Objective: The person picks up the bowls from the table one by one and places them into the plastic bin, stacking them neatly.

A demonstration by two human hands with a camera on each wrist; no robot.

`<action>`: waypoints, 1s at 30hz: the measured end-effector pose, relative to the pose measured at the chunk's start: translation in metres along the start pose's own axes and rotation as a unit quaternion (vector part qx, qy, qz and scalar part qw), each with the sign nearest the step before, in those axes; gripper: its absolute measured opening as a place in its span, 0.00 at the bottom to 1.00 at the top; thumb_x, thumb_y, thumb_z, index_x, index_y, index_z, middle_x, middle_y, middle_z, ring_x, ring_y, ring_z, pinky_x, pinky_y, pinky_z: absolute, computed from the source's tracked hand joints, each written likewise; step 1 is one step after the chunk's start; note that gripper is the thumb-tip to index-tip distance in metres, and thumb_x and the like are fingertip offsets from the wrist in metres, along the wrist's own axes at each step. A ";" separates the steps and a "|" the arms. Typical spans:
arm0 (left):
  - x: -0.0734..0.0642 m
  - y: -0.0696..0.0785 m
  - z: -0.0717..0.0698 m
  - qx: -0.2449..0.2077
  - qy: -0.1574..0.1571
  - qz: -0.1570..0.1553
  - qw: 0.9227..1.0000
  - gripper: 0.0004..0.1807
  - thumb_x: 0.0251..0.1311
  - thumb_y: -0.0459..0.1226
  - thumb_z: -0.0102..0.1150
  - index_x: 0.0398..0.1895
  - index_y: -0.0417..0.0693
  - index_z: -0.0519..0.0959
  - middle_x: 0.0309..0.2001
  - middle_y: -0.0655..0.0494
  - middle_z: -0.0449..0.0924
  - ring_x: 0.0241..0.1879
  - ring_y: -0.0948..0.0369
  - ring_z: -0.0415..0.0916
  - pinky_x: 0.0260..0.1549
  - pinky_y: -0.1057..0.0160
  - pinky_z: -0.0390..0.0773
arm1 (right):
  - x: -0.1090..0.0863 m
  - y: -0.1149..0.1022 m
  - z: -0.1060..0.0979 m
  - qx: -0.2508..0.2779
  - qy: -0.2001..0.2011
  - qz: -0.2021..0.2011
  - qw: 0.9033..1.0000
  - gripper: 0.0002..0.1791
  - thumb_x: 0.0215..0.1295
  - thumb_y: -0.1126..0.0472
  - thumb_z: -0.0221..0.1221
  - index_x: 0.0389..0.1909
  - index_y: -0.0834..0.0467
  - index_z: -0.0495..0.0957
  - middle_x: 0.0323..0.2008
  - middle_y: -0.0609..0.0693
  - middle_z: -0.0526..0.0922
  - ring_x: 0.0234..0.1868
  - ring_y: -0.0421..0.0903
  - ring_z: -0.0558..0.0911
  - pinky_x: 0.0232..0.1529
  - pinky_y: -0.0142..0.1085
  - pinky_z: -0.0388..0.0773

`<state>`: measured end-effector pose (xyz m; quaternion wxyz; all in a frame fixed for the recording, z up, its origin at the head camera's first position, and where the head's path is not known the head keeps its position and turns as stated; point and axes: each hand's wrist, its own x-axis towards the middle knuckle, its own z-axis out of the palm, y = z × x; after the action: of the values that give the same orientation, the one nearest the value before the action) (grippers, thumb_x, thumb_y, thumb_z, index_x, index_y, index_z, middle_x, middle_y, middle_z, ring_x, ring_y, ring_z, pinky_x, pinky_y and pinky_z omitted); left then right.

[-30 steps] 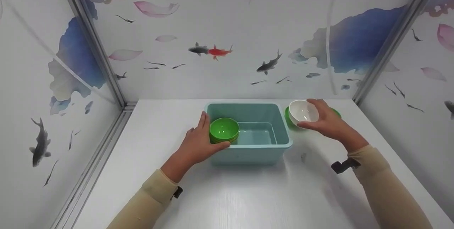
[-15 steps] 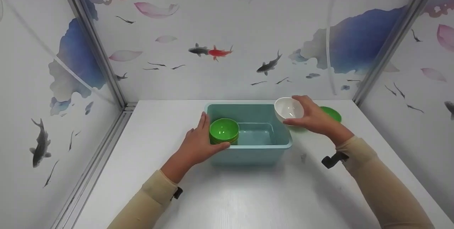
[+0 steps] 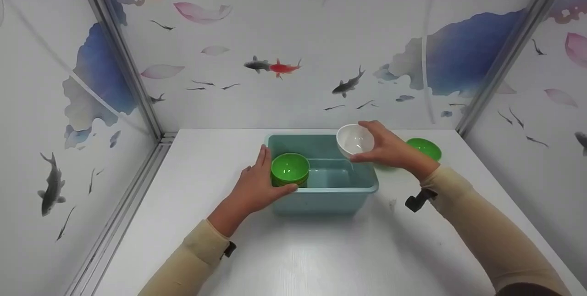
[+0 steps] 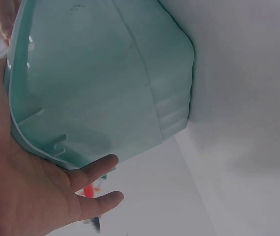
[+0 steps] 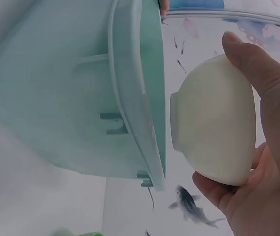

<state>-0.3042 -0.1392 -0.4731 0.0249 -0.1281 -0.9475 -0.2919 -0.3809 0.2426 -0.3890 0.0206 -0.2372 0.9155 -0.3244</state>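
1 white bowl and 1 pale teal tub are in your hands' reach. Inside the tub, at its left end, sits 1 stack of green bowls; at least 2 are nested, though the exact count is hidden. 1 more green bowl rests right of centre in the frame, on the white table.

Your right hand comes in from the lower right and grasps the white bowl by its right side, thumb nearest you and fingers at the far side. The bowl overlaps the tub's upper right rim in the head view; in the right wrist view, its foot is near the tub but apart from it. Your left hand, left of centre, rests against the tub's left near corner, thumb along the near rim, fingers fairly straight along the left wall.

A green edge peeks out below your right hand, which covers too much to identify it. 2 beige sleeves fill the lower corners, each with 1 black wrist device.
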 end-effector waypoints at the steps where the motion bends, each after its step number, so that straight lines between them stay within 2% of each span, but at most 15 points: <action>1: 0.000 0.000 0.000 0.001 -0.001 -0.001 1.000 0.79 0.56 0.83 0.58 0.91 0.39 0.39 0.91 0.42 0.34 0.83 0.41 0.62 0.79 0.36 0.58 | 0.002 -0.002 0.001 0.001 -0.003 -0.001 1.000 0.64 0.56 0.41 0.84 0.84 0.64 0.61 0.73 0.66 0.71 0.69 0.65 0.75 0.71 0.68 0.72; 8: 0.000 0.002 -0.002 0.002 -0.001 0.000 1.000 0.79 0.57 0.82 0.59 0.91 0.37 0.40 0.91 0.41 0.35 0.82 0.40 0.63 0.79 0.35 0.59 | 0.017 -0.015 0.009 0.011 -0.028 -0.012 0.999 0.62 0.55 0.44 0.85 0.84 0.61 0.63 0.70 0.62 0.73 0.67 0.62 0.76 0.69 0.64 0.74; 17: 0.000 0.002 -0.002 0.003 -0.005 -0.004 1.000 0.79 0.57 0.83 0.57 0.91 0.38 0.39 0.91 0.43 0.35 0.83 0.41 0.62 0.79 0.36 0.60 | 0.036 -0.033 0.021 -0.005 -0.064 -0.014 0.998 0.64 0.54 0.42 0.85 0.84 0.62 0.61 0.72 0.61 0.71 0.67 0.60 0.77 0.69 0.60 0.75; 22: 0.000 0.002 -0.002 0.005 -0.004 -0.005 1.000 0.79 0.56 0.84 0.57 0.91 0.38 0.39 0.91 0.43 0.35 0.83 0.42 0.62 0.79 0.36 0.60 | 0.049 -0.042 0.026 -0.022 -0.092 -0.033 0.995 0.65 0.55 0.40 0.84 0.84 0.65 0.60 0.73 0.63 0.71 0.67 0.60 0.77 0.71 0.59 0.75; 30: -0.001 0.004 -0.002 0.003 -0.003 -0.009 1.000 0.79 0.56 0.83 0.58 0.92 0.40 0.39 0.91 0.43 0.36 0.82 0.40 0.63 0.79 0.35 0.60 | 0.066 -0.049 0.036 -0.033 -0.133 -0.064 0.989 0.61 0.56 0.41 0.83 0.84 0.61 0.62 0.71 0.61 0.72 0.66 0.57 0.77 0.70 0.57 0.75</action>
<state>-0.3021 -0.1380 -0.4694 0.0196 -0.1206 -0.9496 -0.2888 -0.4124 0.1587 -0.3804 0.1136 -0.3365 0.8979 -0.2602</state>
